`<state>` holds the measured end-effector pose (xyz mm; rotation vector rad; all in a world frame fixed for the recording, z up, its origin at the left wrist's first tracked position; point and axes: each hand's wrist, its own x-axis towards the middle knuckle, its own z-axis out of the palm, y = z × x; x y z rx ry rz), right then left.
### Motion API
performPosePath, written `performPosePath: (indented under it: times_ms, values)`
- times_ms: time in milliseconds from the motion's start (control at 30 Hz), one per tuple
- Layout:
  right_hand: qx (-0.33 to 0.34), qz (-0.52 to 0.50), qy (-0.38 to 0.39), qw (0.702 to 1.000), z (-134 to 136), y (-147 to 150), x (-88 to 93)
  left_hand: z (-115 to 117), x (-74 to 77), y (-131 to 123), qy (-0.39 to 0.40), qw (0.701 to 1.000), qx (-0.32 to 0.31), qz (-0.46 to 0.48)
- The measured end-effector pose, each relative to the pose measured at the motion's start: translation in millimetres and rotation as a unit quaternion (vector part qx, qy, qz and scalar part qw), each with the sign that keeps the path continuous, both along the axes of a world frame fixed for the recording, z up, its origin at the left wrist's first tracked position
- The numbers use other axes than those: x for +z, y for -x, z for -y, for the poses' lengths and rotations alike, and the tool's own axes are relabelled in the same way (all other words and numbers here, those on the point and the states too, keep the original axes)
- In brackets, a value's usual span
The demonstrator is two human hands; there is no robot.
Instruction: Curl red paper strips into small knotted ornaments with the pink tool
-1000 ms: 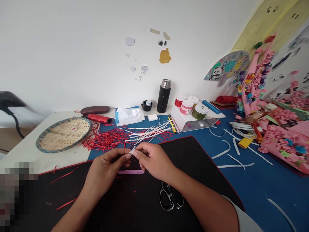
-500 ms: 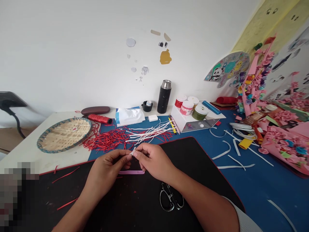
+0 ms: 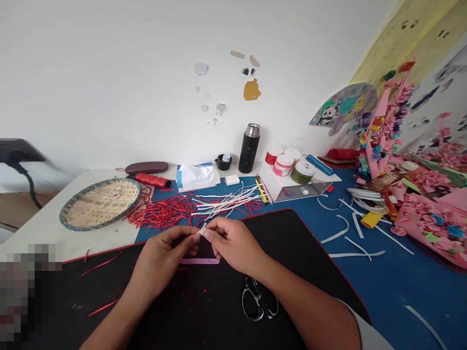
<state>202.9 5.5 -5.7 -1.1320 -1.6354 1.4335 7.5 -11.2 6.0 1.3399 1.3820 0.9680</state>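
Both hands meet over the black mat (image 3: 299, 253). My left hand (image 3: 166, 255) pinches a small white strip (image 3: 202, 229) between thumb and forefinger. From the other side my right hand (image 3: 231, 243) pinches the same strip, fingertips almost touching the left ones. Most of the strip is hidden by the fingers. Just below the hands lies a flat purple tool (image 3: 200, 261), partly covered. Scissors (image 3: 257, 299) rest on the mat under the right forearm. Beyond the hands are a heap of red cord pieces (image 3: 164, 211) and a bundle of white strips (image 3: 222, 203).
A woven basket (image 3: 100, 204) and a red cord spool (image 3: 153, 181) lie at the left. Behind stand a black flask (image 3: 250, 148) and paint jars (image 3: 282, 165) on a white box. Loose white strips and pink paper flowers (image 3: 434, 218) lie right.
The view has shifted slightly, so the background sits a little lower and further right. Both hands keep nearly the same pose on the white strip.
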Motion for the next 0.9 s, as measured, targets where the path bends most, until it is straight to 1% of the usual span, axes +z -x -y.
performPosePath:
  times_ms: [200,433,700,900]
  values:
    - [-0.006,0.022,-0.003,1.000,0,0,1.2,-2,-3.4,0,-0.007,1.000,-0.008,-0.008]
    - [-0.006,0.024,-0.010,1.000,-3,0,-3.4,-3,-9.1,0,-0.011,1.000,-0.023,-0.004]
    - [-0.006,0.012,-0.004,1.000,-4,0,-2.4,-3,-9.2,1,-0.009,1.000,-0.014,-0.004]
    - [-0.011,0.013,-0.002,1.000,-5,0,-3.1,-4,-11.6,1,-0.009,1.000,-0.020,-0.004]
